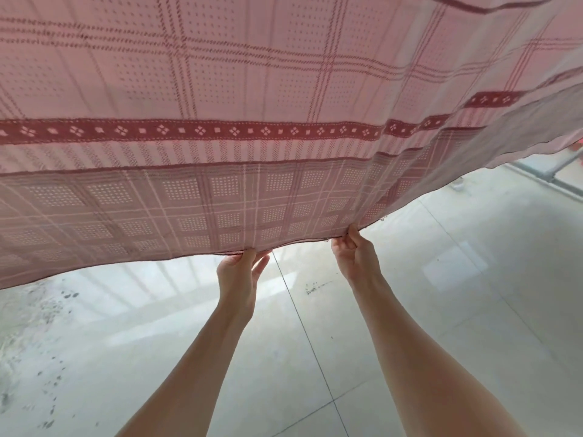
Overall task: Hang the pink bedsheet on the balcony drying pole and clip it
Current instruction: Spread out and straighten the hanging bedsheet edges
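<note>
Your two bare forearms are reaching forward over the pale tiled floor (441,310), which is lying beneath your hands and carrying dark specks off to your left. Your left hand (238,272) is pinching the lower hem of the pink bedsheet (220,89), thumb up against the cloth and the other fingers loosely extended behind the edge. Just beside it, your right hand (355,253) is gripping the same hem with curled fingers, near a corner where the edge is turning away upward to your right. Above and beyond both hands the bedsheet is spreading wide, a dark red patterned band (195,130) running across it. Farther off, past your right hand, a grey metal rail (536,178) is showing below the cloth's edge.
</note>
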`<state>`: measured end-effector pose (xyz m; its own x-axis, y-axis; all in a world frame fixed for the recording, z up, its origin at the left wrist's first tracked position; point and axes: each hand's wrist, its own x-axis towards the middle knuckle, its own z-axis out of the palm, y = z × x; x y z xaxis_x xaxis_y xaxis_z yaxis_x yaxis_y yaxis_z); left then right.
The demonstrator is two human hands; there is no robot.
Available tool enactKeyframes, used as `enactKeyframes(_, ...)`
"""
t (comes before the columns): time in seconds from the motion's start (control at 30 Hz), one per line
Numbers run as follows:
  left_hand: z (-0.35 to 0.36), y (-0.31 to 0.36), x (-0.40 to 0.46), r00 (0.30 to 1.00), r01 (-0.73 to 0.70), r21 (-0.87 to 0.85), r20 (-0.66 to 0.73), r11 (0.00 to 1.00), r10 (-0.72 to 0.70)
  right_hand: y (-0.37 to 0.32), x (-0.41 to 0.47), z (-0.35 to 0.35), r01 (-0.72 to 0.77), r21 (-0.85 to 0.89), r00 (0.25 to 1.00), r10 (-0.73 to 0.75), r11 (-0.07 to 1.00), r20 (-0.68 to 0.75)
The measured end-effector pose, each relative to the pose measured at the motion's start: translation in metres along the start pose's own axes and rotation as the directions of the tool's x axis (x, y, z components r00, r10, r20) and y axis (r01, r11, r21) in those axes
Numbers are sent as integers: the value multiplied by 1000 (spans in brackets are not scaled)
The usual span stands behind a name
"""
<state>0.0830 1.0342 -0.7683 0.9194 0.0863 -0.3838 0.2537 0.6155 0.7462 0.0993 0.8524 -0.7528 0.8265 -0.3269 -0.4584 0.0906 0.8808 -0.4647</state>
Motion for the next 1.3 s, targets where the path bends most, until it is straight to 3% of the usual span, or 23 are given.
enactKeyframes(0.17,14,-13,-22,979,101,-121,190,987,-77,-13,-6,-4,-50,-76,999,51,996,10)
enactKeyframes(0.27,40,-29,-33,951,141,-114,290,983,-103,-22,-3,-9,-134,-103,984,145,986,105)
enactKeyframes(0.33,65,-42,-32,949,120,-83,302,989,-89,-30,1,-14,-155,-219,966,194,963,170)
enactKeyframes(0.43,97,-66,-27,977,47,-68,210,997,-32,-45,16,-23,-132,-346,949,219,929,226)
enactKeyframes(0.57,112,-81,-13,998,-43,-127,47,991,49,-84,47,-34,-207,-178,905,257,962,339)
enactKeyframes(0.67,111,-74,-5,984,-153,-185,-118,971,133,-127,77,-40,-282,-2,916,270,959,298)
enactKeyframes(0.87,140,-74,0,944,-255,-358,-294,898,151,-192,131,-30,-340,-324,845,438,883,308)
enactKeyframes(1.03,150,-73,-3,886,-327,-273,-421,905,193,-185,140,-10,-421,-258,800,490,870,347)
enactKeyframes(1.17,153,-62,-5,876,-298,-227,-452,927,171,-180,133,-8,-447,-247,782,510,860,359)
enactKeyframes(1.3,162,-59,-3,928,-298,-301,-314,906,201,-173,129,-14,-445,-273,787,518,853,334)
